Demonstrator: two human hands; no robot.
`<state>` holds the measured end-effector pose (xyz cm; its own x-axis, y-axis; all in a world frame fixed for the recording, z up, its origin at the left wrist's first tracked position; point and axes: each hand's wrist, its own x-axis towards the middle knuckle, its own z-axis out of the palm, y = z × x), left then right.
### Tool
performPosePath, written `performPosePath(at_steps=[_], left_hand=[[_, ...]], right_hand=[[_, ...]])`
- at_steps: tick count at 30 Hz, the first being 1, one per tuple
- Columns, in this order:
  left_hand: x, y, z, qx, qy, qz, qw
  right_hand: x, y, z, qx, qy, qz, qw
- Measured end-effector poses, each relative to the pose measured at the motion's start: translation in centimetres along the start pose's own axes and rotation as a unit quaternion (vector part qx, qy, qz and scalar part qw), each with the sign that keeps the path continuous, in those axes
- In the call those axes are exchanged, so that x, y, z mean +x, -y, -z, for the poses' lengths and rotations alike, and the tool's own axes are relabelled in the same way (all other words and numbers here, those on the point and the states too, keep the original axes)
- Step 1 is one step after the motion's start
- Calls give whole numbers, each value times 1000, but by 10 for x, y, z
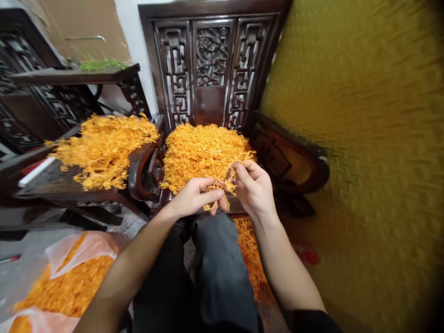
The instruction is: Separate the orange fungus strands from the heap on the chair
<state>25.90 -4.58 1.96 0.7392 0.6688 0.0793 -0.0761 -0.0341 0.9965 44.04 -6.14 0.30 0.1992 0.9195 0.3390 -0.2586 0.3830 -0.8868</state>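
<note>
My left hand point(196, 198) pinches one end of a thin, branching orange sprig point(222, 181) between thumb and fingers. Just to the right and slightly higher, my right hand point(254, 186) is closed on the other part of the same sprig, with its thumb and index finger pressed together. Small knobs and thin stems stick out of the sprig; whether it is plastic or plant I cannot tell. Behind both hands, a big heap of similar orange pieces point(201, 150) covers the seat of a carved dark wooden chair point(210, 104).
A second orange pile point(107, 143) lies on a dark wooden side table point(45, 182) at left, beside a white stick point(36, 171). An open plastic bag point(93, 243) of orange pieces stands on the floor. More orange strands point(251, 249) lie below my right arm. A yellow textured surface point(364, 138) rises at right.
</note>
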Motion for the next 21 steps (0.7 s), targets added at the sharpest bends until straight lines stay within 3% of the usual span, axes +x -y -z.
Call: performPosePath(at_steps=[7, 13, 18, 21], left_hand=[[4, 6, -21, 23, 8, 43, 999], [14, 6, -37, 10, 21, 62, 998], [2, 27, -47, 15, 32, 133, 990], [1, 36, -51, -4, 59, 129, 990]], right_hand=[[-36, 8, 26, -52, 26, -15, 998], [-49, 11, 41, -36, -21, -11, 999], [-65, 9, 45, -63, -15, -11, 998], [-70, 9, 45, -71, -29, -7, 997]])
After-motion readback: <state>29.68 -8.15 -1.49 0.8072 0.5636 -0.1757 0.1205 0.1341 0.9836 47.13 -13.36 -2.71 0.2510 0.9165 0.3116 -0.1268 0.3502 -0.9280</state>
